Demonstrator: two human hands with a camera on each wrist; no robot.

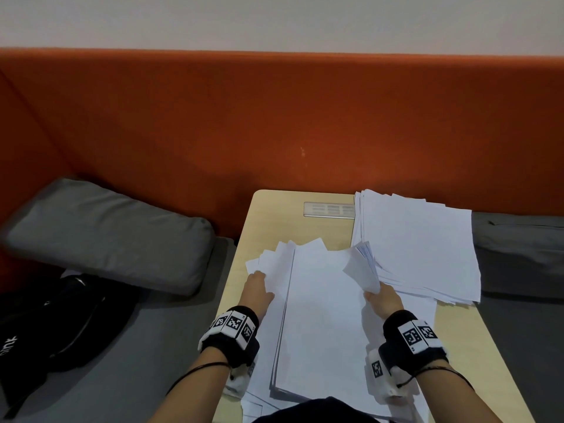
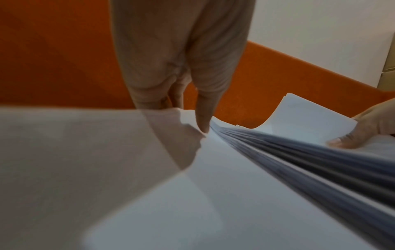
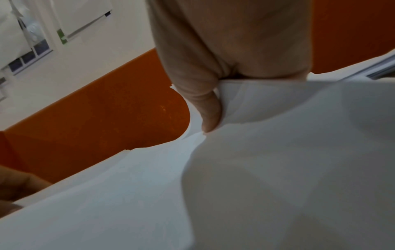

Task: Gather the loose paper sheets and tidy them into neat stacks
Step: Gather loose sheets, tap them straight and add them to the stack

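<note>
Head view high over the table [image 1: 457,346]; wrist views close along each thumb, sharing the held paper sheets [image 2: 235,194].

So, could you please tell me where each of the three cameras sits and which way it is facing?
Head: worn on the head, looking forward and down at the table; shows both forearms, left hand and right hand gripping the paper bundle.
Left wrist: looks along the left hand at the bundle's fanned edges; right hand at far right.
Right wrist: looks along the right hand, thumb on the sheets.
Shared: all three show the bundle and the orange backrest.
</note>
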